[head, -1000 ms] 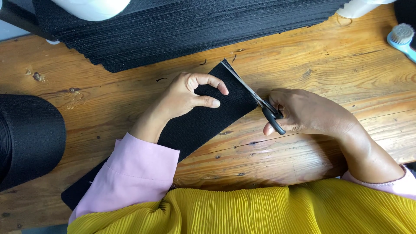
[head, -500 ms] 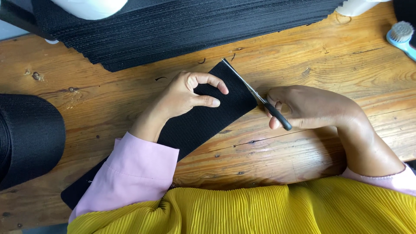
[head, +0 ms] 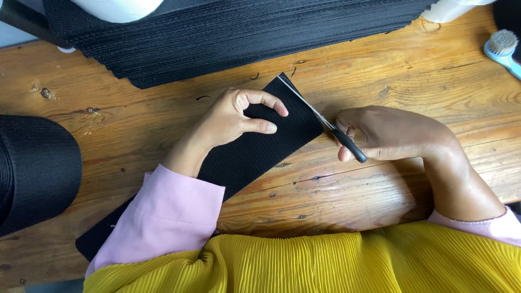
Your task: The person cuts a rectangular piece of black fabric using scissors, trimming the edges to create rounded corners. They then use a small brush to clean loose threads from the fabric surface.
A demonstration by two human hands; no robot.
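Note:
A wide strip of black elastic band [head: 271, 144] lies slantwise on the wooden table [head: 380, 70]. My left hand [head: 233, 116] presses flat on it, thumb and forefinger curled near its upper end. My right hand [head: 391, 133] grips black-handled scissors [head: 325, 122]. Their blades run along the band's end edge, up to its top corner. The blades look nearly closed.
A tall stack of cut black band pieces [head: 228, 38] fills the table's far side. A big black roll [head: 32, 168] sits at the left edge. A light blue brush [head: 502, 46] lies at the far right. White objects [head: 116, 8] stand at the back.
The scissors have slid along the band's end edge toward its top corner. My right hand shifted slightly left. The left hand holds still.

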